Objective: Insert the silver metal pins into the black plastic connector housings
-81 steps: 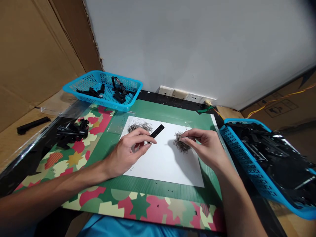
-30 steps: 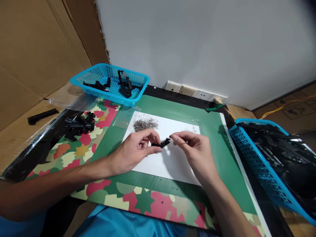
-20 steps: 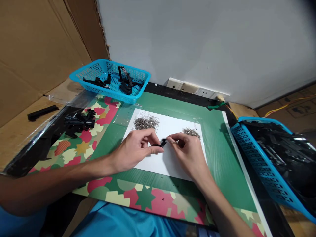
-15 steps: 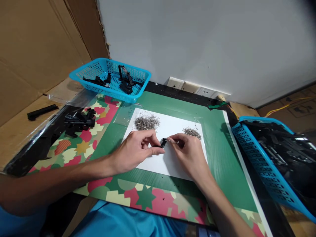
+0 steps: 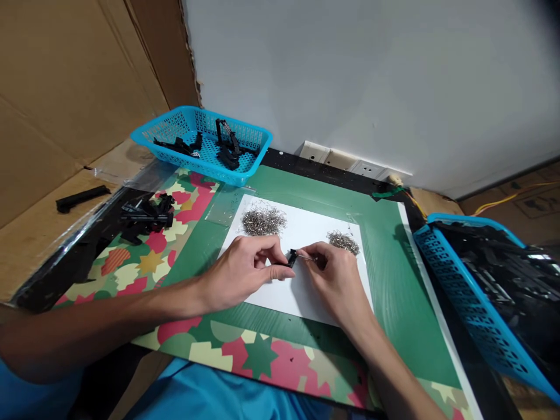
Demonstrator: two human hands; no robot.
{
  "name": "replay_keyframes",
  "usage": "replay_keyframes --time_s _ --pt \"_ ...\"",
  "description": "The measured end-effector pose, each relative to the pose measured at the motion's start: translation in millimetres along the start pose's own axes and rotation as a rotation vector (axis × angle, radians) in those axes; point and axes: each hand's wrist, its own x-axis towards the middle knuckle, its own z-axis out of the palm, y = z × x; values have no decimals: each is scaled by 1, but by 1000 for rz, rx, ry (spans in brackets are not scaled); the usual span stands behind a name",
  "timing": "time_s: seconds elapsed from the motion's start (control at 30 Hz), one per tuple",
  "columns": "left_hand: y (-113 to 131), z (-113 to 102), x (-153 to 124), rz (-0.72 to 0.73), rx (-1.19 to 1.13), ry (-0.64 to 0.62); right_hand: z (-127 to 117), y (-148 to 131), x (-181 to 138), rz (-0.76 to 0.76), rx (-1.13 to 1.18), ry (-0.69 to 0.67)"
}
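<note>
Over the white paper (image 5: 280,297), my left hand (image 5: 245,268) pinches a small black plastic part (image 5: 291,257) between thumb and fingers. Facing it, my right hand (image 5: 335,271) is closed on a thin metal piece (image 5: 308,257), which looks like a small wire spring and points at the black part's end. Whether the metal touches the part I cannot tell. Behind my left hand lies a pile of small metal springs (image 5: 263,221); a smaller pile of metal pieces (image 5: 343,242) lies behind my right hand.
A blue basket (image 5: 201,169) with several black parts stands at the back left. Another blue basket (image 5: 475,309), heaped with black parts, is at the right. More black parts (image 5: 146,217) lie on the patterned mat at left. Wall sockets (image 5: 341,159) line the back edge.
The whole view has shifted slightly. Both hands stay together over the paper, and the black part in my left hand appears tilted a little more upright.
</note>
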Motion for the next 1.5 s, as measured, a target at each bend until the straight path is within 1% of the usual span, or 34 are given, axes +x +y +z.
replay_keyframes --time_s 0.23,0.43,0.53,0.7,0.9,1.07,1.2,1.3,1.37,1.43,1.5 --pt "-2 1 1 -3 -42 -10 8 2 -1 -42 -32 75" --pt "-4 2 3 -13 -115 -54 16 12 -2 -76 -52 113" --pt "-5 1 4 -15 -125 -60 19 12 -1 -87 -47 117" --pt "-7 -1 5 13 -83 -66 13 6 1 -118 -27 74" --pt "-9 -2 6 46 -107 -63 4 3 1 -84 -7 33" --pt "-11 -3 8 49 -74 -56 -5 4 1 -83 -12 16" --pt "-12 -2 8 39 -64 -59 -15 5 1 -180 -8 77" --pt "-11 -2 7 33 -61 -63 -19 7 2 -304 -38 141" --pt "-11 -3 7 28 -62 -70 -20 8 1 -383 -71 207" --pt "-10 -3 6 18 -62 -73 -19 9 1 -403 -62 292" --pt "-9 -3 6 7 -75 -78 -16 9 0 -348 43 372"
